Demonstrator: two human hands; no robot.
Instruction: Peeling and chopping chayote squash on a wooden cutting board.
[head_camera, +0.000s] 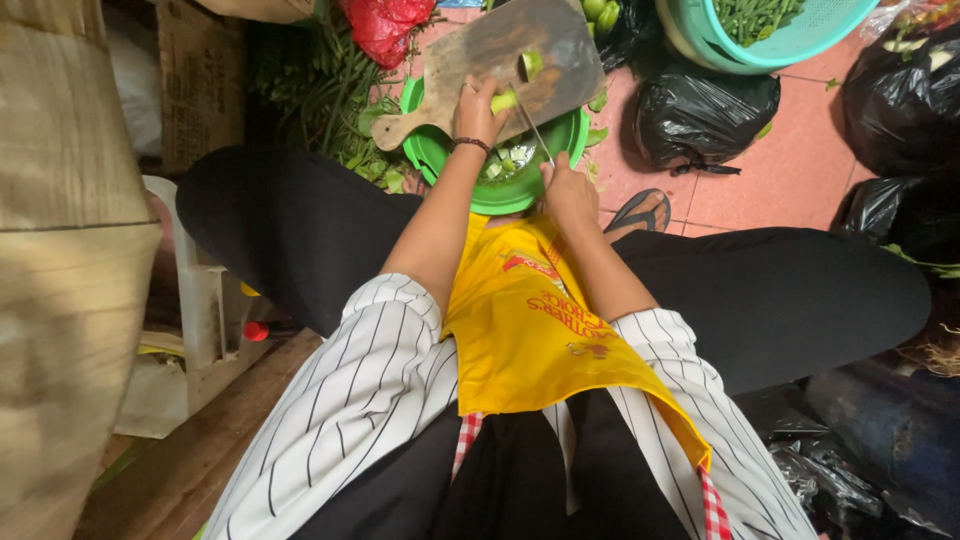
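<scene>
Green vegetable piece (506, 99) sits pinched in your left hand (478, 115) on the wooden cutting board (500, 55) over the green basin (440, 150). Your right hand (567, 190) has its grip closed around a knife (532, 125), blade beside the piece.

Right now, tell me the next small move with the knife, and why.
Probably bring the knife down through the green vegetable piece. The left hand pins that piece on the wooden cutting board, the right hand holds the blade just beside it, and cut bits already lie in the green bowl below.
</scene>
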